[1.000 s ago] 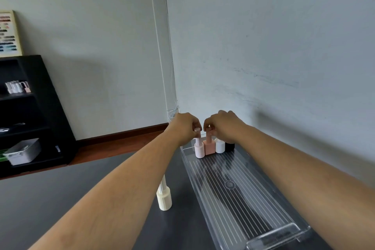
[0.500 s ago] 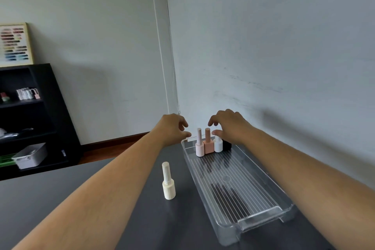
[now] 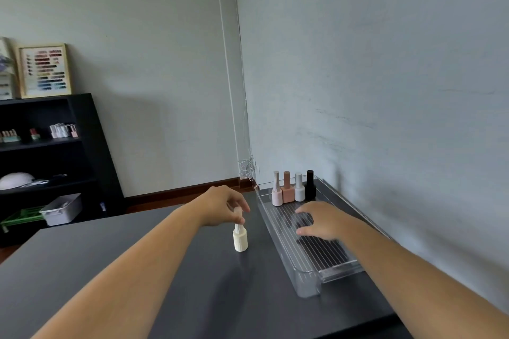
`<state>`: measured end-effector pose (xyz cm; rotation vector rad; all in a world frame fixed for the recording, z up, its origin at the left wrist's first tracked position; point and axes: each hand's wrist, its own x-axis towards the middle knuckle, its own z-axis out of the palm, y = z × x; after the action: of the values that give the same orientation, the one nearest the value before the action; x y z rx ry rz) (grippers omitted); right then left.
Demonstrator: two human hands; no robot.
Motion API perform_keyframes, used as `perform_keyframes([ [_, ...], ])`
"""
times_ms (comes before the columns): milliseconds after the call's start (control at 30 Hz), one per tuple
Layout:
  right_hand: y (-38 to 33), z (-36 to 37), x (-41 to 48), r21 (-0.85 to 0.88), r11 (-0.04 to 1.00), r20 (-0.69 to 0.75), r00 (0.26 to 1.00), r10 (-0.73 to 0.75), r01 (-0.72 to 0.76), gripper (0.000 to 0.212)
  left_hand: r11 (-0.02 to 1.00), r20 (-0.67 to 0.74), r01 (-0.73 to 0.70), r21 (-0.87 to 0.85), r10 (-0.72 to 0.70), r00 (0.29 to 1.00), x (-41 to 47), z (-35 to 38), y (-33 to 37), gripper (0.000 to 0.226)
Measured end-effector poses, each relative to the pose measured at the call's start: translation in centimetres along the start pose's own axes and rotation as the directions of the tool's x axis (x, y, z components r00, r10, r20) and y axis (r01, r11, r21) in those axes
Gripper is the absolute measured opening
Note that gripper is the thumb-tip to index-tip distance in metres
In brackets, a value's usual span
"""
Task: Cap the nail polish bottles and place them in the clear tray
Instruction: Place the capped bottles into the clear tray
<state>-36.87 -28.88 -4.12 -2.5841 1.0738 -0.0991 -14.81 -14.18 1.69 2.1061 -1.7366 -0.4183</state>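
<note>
Having left the four capped bottles (image 3: 293, 192) at the clear tray's (image 3: 305, 283) far end, your left hand (image 3: 220, 208) now pinches the cream bottle (image 3: 240, 241) by its cap with its fingers (image 3: 243, 207), on the desk (image 3: 96, 242) just left of the tray, likely the last to go in, while your right hand (image 3: 322, 221) hangs slack-fingered over the tray.

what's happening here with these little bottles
A person is loading nail polish bottles into a clear tray. Four capped ones, pale pink, peach, white and black, stand at its far end. The left hand pinches the top of a cream bottle on the table beside the tray; the right hand hovers open over the tray.
</note>
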Motion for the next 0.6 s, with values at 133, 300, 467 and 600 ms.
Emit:
perform_keyframes([
  [133, 0.2, 0.5, 0.1, -0.030, 0.998, 0.076, 0.996, 0.051, -0.049, 0.071, 1.000, -0.086, 0.000, -0.019, -0.002, 0.996, -0.1, 0.7, -0.1, 0.007],
  [300, 0.3, 0.9, 0.3, -0.030, 0.998, 0.062, 0.996, 0.060, -0.058, 0.071, 0.993, -0.140, -0.073, -0.096, 0.059, 0.988, 1.1, -1.4, 1.2, 0.006],
  [467, 0.6, 1.3, 0.3, -0.015, 0.999, 0.037, 0.998, 0.048, -0.047, 0.070, 0.974, -0.313, -0.151, -0.168, 0.093, 0.945, 3.7, -4.4, 3.4, 0.012],
  [600, 0.5, 1.4, 0.3, 0.001, 0.999, 0.022, 0.999, 0.043, -0.043, 0.069, 0.990, -0.405, -0.119, -0.070, 0.081, 0.911, 6.4, -3.1, 4.5, 0.013],
])
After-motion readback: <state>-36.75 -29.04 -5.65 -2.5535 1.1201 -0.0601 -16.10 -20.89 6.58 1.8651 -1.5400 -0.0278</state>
